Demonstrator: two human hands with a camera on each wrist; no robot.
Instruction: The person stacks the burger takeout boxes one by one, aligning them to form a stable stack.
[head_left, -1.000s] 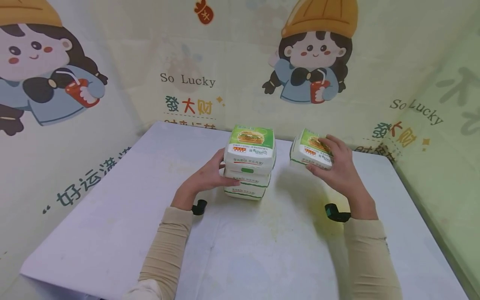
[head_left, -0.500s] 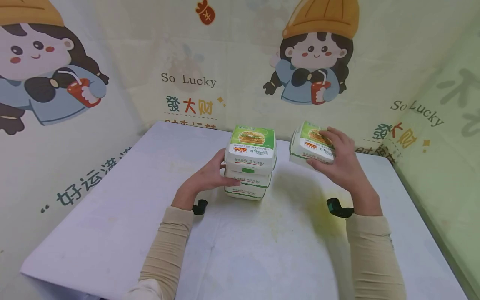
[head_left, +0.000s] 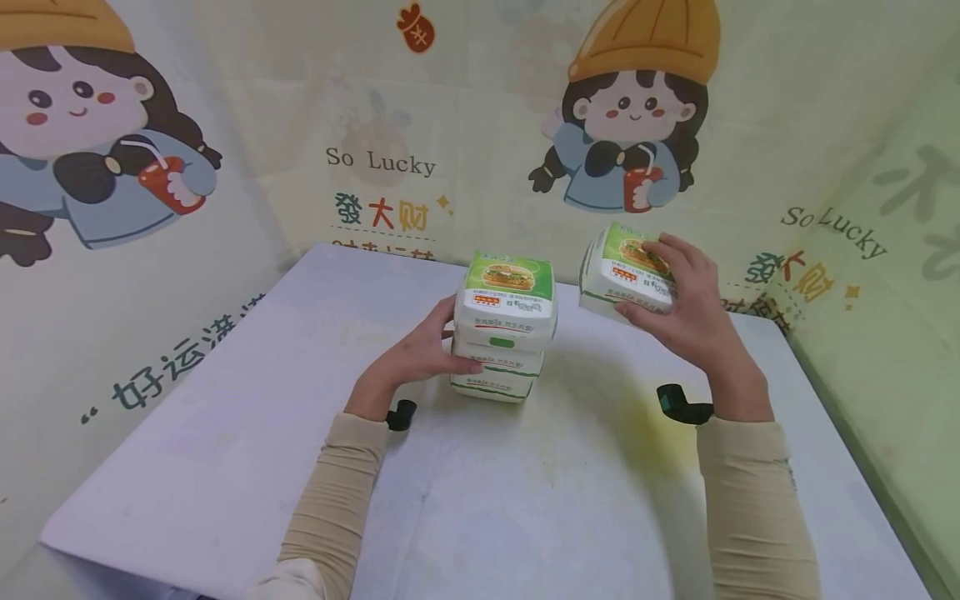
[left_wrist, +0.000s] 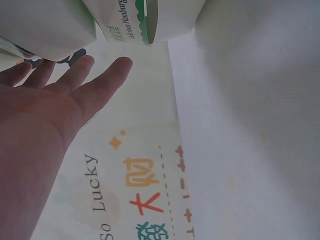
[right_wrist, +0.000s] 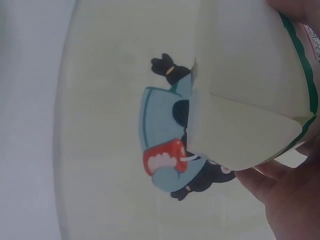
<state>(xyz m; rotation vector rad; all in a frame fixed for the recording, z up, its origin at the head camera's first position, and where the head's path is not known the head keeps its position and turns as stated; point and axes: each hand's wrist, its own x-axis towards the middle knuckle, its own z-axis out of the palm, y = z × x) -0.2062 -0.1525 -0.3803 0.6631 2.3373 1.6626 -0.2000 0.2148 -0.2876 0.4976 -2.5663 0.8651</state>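
Three white-and-green paper burger boxes (head_left: 504, 321) form a stack on the table, the top one sitting slightly out of line. My left hand (head_left: 420, 354) rests against the stack's left side, thumb across the front. In the left wrist view its fingers (left_wrist: 102, 87) are fairly straight beside the boxes (left_wrist: 165, 20), the index finger apart from them. To the right, my right hand (head_left: 693, 304) grips another burger box (head_left: 626, 271) by its right side, raised and slightly tilted. The right wrist view shows that box's plain underside (right_wrist: 250, 100).
A white cloth covers the table (head_left: 480, 500). Printed curtains (head_left: 480, 125) with cartoon figures stand close behind the table and along both sides. The held box is near the back curtain. Black wrist cameras (head_left: 678, 404) are strapped to both wrists.
My right hand has lifted its burger box higher and slightly right. The left hand stays at the stack, and the stack keeps its place.
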